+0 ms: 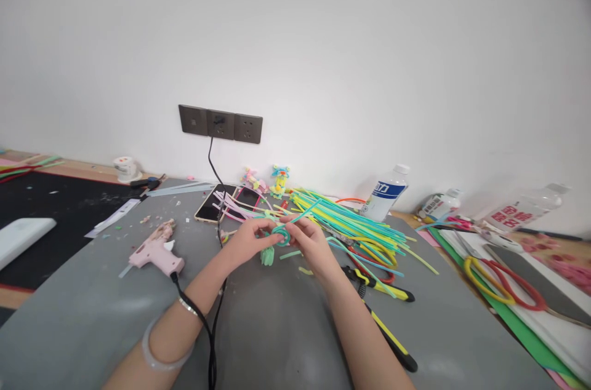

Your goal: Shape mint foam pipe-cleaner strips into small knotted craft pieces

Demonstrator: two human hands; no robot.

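Between my two hands is a teal pipe cleaner [282, 235] wound into a coil, its loose end sticking up to the right. My left hand [252, 240] pinches the coil's left side, while the fingers of my right hand [310, 243] close on its right side. Just below my left fingertips is a fluffy light green piece [266, 256]; whether it is joined to the coil I cannot tell. Behind and right of my hands lies a bundle of yellow, green and teal pipe cleaners [355, 218]. Yellow-and-black pliers [381, 288] rest under and beside my right forearm.
A pink glue gun [158, 250] lies at left, its black cable running past my left forearm. Phones [213, 203] and small pipe-cleaner figures [279, 181] are near the wall. A bottle [384, 194] leans at back right; scissors [503, 282] lie far right.
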